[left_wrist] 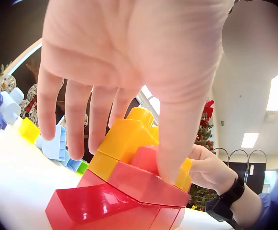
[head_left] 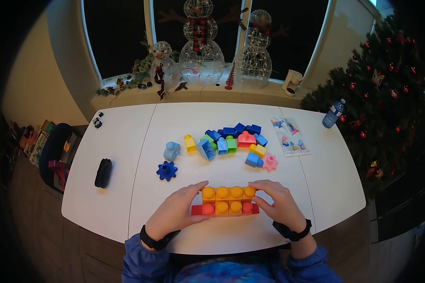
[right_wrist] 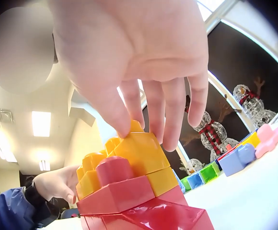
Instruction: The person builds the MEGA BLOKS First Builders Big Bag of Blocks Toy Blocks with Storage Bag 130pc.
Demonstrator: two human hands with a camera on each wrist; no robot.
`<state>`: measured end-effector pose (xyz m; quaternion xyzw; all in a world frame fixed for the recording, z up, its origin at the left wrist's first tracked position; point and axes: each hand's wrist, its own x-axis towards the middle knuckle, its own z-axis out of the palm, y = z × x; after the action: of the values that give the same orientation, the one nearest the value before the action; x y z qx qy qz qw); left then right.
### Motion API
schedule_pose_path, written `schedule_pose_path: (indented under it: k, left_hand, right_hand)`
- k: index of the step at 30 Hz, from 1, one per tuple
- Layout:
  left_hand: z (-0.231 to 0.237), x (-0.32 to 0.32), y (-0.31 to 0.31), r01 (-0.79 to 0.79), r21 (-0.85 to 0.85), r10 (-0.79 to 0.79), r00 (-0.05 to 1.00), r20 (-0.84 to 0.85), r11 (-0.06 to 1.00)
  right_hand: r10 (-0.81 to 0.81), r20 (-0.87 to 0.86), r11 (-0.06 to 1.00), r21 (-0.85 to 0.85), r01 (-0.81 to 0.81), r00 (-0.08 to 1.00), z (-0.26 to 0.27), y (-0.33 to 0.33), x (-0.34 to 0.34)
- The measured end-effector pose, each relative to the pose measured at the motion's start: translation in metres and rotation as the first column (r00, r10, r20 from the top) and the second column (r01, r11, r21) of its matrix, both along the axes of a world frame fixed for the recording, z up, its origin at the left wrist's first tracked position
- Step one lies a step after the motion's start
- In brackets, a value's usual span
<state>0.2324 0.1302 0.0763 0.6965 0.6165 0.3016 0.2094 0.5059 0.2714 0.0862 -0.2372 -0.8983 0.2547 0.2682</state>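
Observation:
A build of chunky toy building blocks stands on the table in front of me, with red blocks (head_left: 197,211) at its base and yellow blocks (head_left: 229,194) above. My left hand (head_left: 174,210) grips its left end, thumb at the front and fingers reaching behind. At the other end, my right hand (head_left: 279,203) pinches the top yellow block (right_wrist: 146,151) between thumb and fingers. Red studs (right_wrist: 115,170) show beside the yellow ones at both ends of the lower row. The far side of the build is mostly hidden in the head view.
Behind the build lie several loose blocks, including a light blue one (head_left: 206,150), a dark blue gear (head_left: 167,171) and a pink gear (head_left: 269,162). An instruction sheet (head_left: 290,137) and a water bottle (head_left: 334,113) are at the back right. A black case (head_left: 103,173) lies left.

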Motion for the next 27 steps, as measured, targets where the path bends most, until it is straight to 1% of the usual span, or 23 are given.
schedule_pose_path:
  k: [2, 7, 10, 13, 17, 20, 23, 24, 25, 27]
  left_hand:
    - [-0.006, -0.002, 0.001, 0.005, 0.017, -0.005, 1.0, -0.013, 1.0]
    - [-0.006, 0.002, 0.003, -0.01, 0.026, 0.008, 0.998, 0.068, 1.0]
    - [-0.007, 0.003, 0.006, -0.029, 0.018, 0.027, 0.996, 0.083, 0.999]
    - [-0.008, 0.002, 0.009, -0.03, -0.014, 0.031, 0.996, 0.079, 0.999]
    - [-0.008, 0.002, 0.01, -0.035, -0.056, 0.04, 0.995, 0.093, 0.998]
    - [-0.01, -0.002, 0.012, -0.025, -0.02, 0.026, 0.998, 0.062, 0.999]
    - [-0.011, -0.023, 0.021, -0.108, 0.112, 0.093, 0.987, 0.131, 0.988]
    - [-0.01, -0.032, 0.028, -0.227, 0.159, 0.215, 0.973, 0.087, 0.961]
    - [-0.012, -0.044, 0.038, -0.31, 0.2, 0.308, 0.95, 0.045, 0.929]
    - [-0.02, -0.068, 0.06, -0.459, 0.29, 0.486, 0.873, -0.026, 0.84]
  right_hand:
    - [-0.004, -0.006, 1.0, 0.025, 0.004, 1.0, -0.002, 0.0, 0.0]
    - [-0.039, -0.038, 0.998, 0.043, 0.041, 0.999, -0.003, 0.001, -0.005]
    - [-0.04, -0.027, 0.999, 0.024, 0.04, 0.999, -0.006, 0.007, -0.005]
    - [-0.036, -0.06, 0.999, -0.034, 0.034, 0.998, -0.007, 0.008, -0.007]
    - [-0.05, -0.074, 0.997, -0.067, 0.045, 0.996, -0.007, 0.006, -0.008]
    - [-0.045, -0.072, 0.997, -0.068, 0.041, 0.996, -0.009, 0.008, -0.007]
    - [-0.034, -0.06, 0.997, -0.071, 0.03, 0.998, -0.006, 0.009, -0.008]
    - [-0.034, -0.058, 0.997, -0.074, 0.029, 0.998, -0.006, 0.009, -0.008]
    - [-0.033, -0.057, 0.997, -0.077, 0.029, 0.998, -0.006, 0.009, -0.008]
    - [-0.025, -0.062, 0.997, -0.077, 0.02, 0.998, -0.008, 0.01, -0.008]
